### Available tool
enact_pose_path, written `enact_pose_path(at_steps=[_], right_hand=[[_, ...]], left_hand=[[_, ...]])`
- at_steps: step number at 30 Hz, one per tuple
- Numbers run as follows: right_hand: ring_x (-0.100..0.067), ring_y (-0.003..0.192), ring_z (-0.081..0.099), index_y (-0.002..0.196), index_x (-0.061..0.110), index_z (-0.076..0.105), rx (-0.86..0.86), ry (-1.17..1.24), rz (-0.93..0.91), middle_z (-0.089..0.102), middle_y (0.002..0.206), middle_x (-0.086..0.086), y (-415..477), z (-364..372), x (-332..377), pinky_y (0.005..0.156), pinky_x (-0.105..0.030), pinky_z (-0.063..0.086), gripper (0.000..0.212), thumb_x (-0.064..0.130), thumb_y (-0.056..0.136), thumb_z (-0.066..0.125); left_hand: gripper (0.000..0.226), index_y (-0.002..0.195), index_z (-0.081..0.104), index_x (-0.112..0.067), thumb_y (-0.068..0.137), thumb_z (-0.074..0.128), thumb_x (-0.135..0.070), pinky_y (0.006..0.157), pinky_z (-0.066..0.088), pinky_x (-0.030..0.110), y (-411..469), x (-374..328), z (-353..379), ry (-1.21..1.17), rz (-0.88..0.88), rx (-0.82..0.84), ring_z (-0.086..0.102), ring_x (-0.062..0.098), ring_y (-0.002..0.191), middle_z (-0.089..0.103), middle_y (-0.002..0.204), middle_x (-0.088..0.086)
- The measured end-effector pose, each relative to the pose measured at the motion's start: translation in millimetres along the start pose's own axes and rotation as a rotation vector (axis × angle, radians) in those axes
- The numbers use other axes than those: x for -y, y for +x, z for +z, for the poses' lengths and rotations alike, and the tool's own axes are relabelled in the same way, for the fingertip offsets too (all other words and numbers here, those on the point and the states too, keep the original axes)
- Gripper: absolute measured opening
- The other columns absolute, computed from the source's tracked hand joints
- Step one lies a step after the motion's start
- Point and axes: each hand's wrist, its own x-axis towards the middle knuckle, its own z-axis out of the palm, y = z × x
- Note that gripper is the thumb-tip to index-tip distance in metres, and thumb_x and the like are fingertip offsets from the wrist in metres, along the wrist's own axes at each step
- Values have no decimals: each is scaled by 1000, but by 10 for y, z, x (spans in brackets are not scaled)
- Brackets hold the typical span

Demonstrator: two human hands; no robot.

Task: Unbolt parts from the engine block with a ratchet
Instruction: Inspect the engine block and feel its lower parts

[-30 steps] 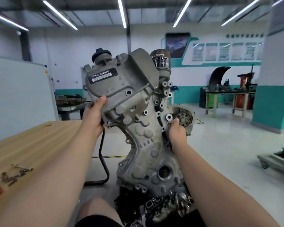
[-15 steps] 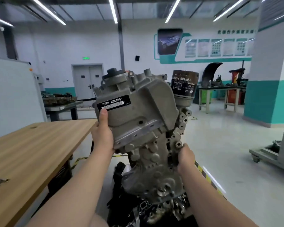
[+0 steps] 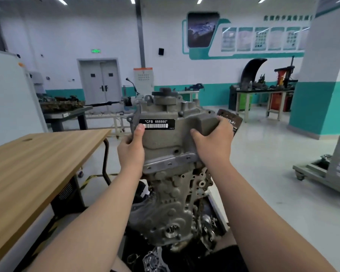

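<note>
One wooden table (image 3: 37, 163) fills the left side in front of me, its far corner ending just left of my work. Next in size is the one engine block (image 3: 171, 193), a grey cast piece standing upright between my two forearms, its top at the height of my hands and its lower end down among dark loose parts by my lap; I cannot tell whether it rests on them. Behind it, across the pale floor, is one double door (image 3: 100, 85) with two leaves. My two hands are both on the upper part of the block. My left hand (image 3: 133, 152) grips its left edge, the thumb lying straight up the front face and the other fingers curled round the back, mostly hidden. My right hand (image 3: 214, 142) clamps the top right corner, the thumb pointing left across the face and four fingers curled over the raised boss. One dark oil filter (image 3: 231, 120) shows just behind those fingers. One black label (image 3: 157, 124) reading "CFB 666660" sits on the front face, and my left thumb tip touches its lower left corner.
</note>
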Motion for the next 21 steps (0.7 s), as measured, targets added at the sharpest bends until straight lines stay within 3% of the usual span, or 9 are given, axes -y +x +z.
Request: enact_pose_path(at_steps=[3, 7, 10, 14, 17, 21], right_hand=[[-19, 120, 44, 126, 17, 47, -43, 27, 1, 48, 125, -1, -5, 68, -198, 90, -28, 34, 66, 35, 73, 82], [-18, 117, 43, 124, 16, 50, -69, -3, -37, 48, 119, 2, 83, 219, -305, 94, -27, 38, 65, 35, 71, 83], [-17, 116, 44, 122, 19, 51, -69, -45, -70, 44, 114, 8, 154, 292, -335, 92, -29, 40, 64, 36, 70, 83], [-14, 116, 41, 123, 20, 49, -83, -77, -104, 43, 115, 8, 134, 323, -334, 87, -27, 36, 64, 38, 70, 81], [-16, 117, 43, 125, 17, 50, -68, -55, -103, 47, 120, 2, 147, 279, -314, 90, -25, 36, 64, 36, 72, 81], [-16, 115, 44, 123, 15, 52, -99, -21, -134, 48, 119, 0, 196, 223, -237, 86, -21, 33, 62, 33, 72, 81]], left_hand=[[75, 84, 65, -17, 57, 49, -84, 62, 43, 28, 49, 126, 74, 70, 48, 5, 62, 17, 80, 65, 84, -3], [62, 110, 51, -15, 79, 54, -69, 60, 35, 25, 239, 336, 192, 85, -75, -35, 56, 20, 92, 53, 113, 6], [49, 102, 42, -18, 86, 50, -63, 60, 34, 27, 338, 490, 244, 103, -112, 0, 51, 16, 85, 50, 106, 5], [42, 102, 37, -18, 92, 45, -58, 69, 33, 30, 409, 540, 256, 109, -103, 21, 45, 6, 82, 43, 122, 8], [43, 98, 37, -22, 89, 44, -63, 66, 34, 30, 389, 500, 271, 128, -84, 30, 46, 5, 82, 44, 119, 4], [34, 83, 33, -35, 88, 41, -68, 61, 31, 23, 428, 340, 319, 98, -40, 37, 45, 1, 80, 46, 98, -9]])
